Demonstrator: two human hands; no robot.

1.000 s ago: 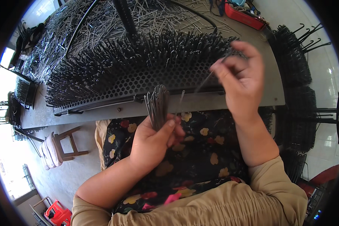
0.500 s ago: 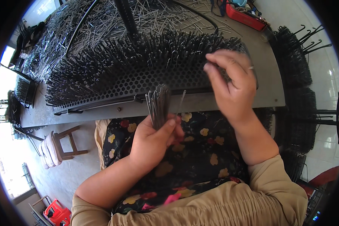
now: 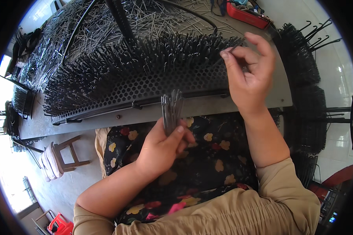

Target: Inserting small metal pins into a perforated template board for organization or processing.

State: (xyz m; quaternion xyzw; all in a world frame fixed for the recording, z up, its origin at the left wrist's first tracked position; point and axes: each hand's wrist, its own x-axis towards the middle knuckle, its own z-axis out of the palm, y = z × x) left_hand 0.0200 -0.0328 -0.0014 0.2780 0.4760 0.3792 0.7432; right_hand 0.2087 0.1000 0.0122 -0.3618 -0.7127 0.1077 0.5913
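Observation:
My left hand (image 3: 159, 150) is closed around an upright bundle of thin grey metal rods (image 3: 171, 111) with small looped ends, held in front of the table edge. To the right and higher, my right hand (image 3: 253, 74) pinches a thin dark metal rod (image 3: 233, 49) between thumb and finger; most of that rod is hidden. The pinch is over the right end of a long black rack (image 3: 145, 84), a plate full of round holes. Many dark rods (image 3: 106, 66) with hooked tips stand packed in the rack's far rows; its near rows show bare holes.
A large heap of loose metal rods (image 3: 80, 29) covers the table behind the rack. A black post (image 3: 119, 19) rises there. At the far right stands a red tray (image 3: 247, 16) of odds and ends. Hanging black racks (image 3: 302, 117) crowd the right side; a wooden stool (image 3: 68, 154) stands left.
My right hand has moved slightly right and up, its thumb and finger now pinched. The bundle in my left hand has shifted a little right, and the view has moved slightly.

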